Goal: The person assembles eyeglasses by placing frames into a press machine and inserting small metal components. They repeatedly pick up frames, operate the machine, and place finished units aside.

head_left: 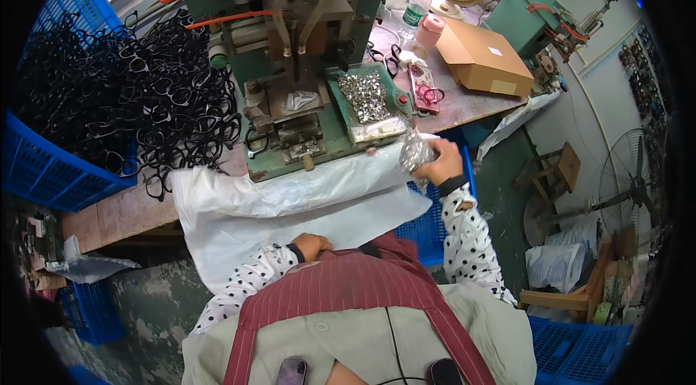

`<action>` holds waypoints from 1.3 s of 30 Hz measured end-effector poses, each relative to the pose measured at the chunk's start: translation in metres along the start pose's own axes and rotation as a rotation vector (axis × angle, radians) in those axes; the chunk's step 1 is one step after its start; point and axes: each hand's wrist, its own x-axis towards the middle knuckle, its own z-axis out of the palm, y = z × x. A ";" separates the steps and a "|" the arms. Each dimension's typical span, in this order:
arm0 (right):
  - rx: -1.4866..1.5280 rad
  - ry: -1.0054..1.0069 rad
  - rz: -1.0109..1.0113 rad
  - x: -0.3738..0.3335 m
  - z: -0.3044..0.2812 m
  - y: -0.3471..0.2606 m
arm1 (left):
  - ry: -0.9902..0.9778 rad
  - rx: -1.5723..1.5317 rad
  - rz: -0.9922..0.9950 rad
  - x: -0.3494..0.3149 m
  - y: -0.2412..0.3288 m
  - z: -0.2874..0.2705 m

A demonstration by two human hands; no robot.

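My right hand point(444, 162) grips a crinkled clear plastic bag point(415, 152) that looks filled with small shiny silvery parts. It is held just past the front right corner of the green machine point(272, 165). A green tray point(338, 108) on the machine holds a heap of small silvery metal pieces point(365, 95), close to the bag. My left hand point(312, 245) rests low on my lap, at the edge of the maroon apron point(348, 280) and over the white sheet point(290, 217); its fingers are mostly hidden.
Black eyeglass frames point(156, 88) pile on the table and in a blue crate point(65, 178) at left. At right stand a cardboard box point(482, 59), a water bottle point(417, 8) and a pink roll point(431, 30). Below the bag sits another blue crate point(424, 236); a fan point(636, 189) stands far right.
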 end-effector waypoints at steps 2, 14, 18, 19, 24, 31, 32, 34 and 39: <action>0.074 -0.071 -0.003 -0.016 0.012 0.015 | -0.225 0.399 -0.214 -0.010 -0.003 -0.005; 0.270 -0.437 -0.141 -0.148 0.172 -0.007 | 0.290 -0.979 -0.435 -0.011 0.057 -0.023; 0.516 -0.467 -0.263 -0.142 0.192 0.007 | 0.172 -1.339 -0.652 0.026 0.020 -0.014; 0.600 -0.493 -0.329 -0.141 0.199 0.015 | 0.105 -1.476 -0.722 0.025 0.012 -0.016; 0.463 0.158 0.129 -0.106 0.177 0.175 | 0.174 -1.609 -0.595 -0.006 -0.030 0.017; -0.032 -0.764 0.649 -0.131 0.338 0.327 | 0.306 -1.739 -0.500 -0.012 -0.037 0.022; 0.082 -0.725 0.461 -0.143 0.383 0.324 | 0.303 -1.749 -0.523 -0.011 -0.034 0.019; 0.171 -0.651 0.640 -0.111 0.408 0.286 | 0.321 -1.739 -0.555 -0.016 -0.040 0.026; 0.168 -0.729 0.721 -0.071 0.416 0.269 | 0.308 -1.689 -0.591 -0.019 -0.034 0.023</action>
